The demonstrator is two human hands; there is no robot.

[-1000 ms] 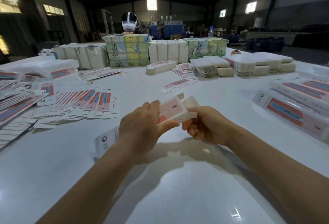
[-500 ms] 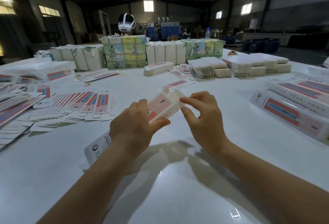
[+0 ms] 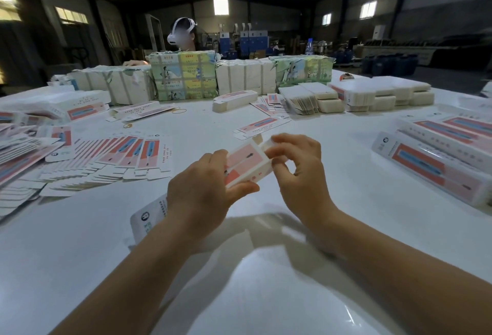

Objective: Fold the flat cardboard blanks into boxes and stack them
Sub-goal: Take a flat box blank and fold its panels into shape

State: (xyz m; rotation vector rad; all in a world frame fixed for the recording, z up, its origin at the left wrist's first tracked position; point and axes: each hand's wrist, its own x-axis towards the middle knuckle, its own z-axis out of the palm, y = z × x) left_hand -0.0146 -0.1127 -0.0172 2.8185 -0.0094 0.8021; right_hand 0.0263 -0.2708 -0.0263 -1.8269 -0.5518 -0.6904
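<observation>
A long pink-and-white box (image 3: 246,164), partly folded, is held above the white table (image 3: 266,281). My left hand (image 3: 202,191) grips its middle from the left, thumb under and fingers over. My right hand (image 3: 300,172) pinches the flap at its far end with curled fingertips. The box's near end sticks out below my left wrist. Fanned flat blanks (image 3: 111,159) lie to the left. Folded boxes (image 3: 439,159) lie stacked at the right.
Wrapped bundles (image 3: 183,76) and white stacks of blanks (image 3: 372,95) line the table's far side. A loose blank (image 3: 262,127) lies just beyond my hands. Rubber bands (image 3: 127,125) lie on the table. A person with a headset (image 3: 181,32) stands behind the bundles.
My right hand came up from beneath the box's far end to its top and now works the end flap with its fingertips. The left hand kept its grip.
</observation>
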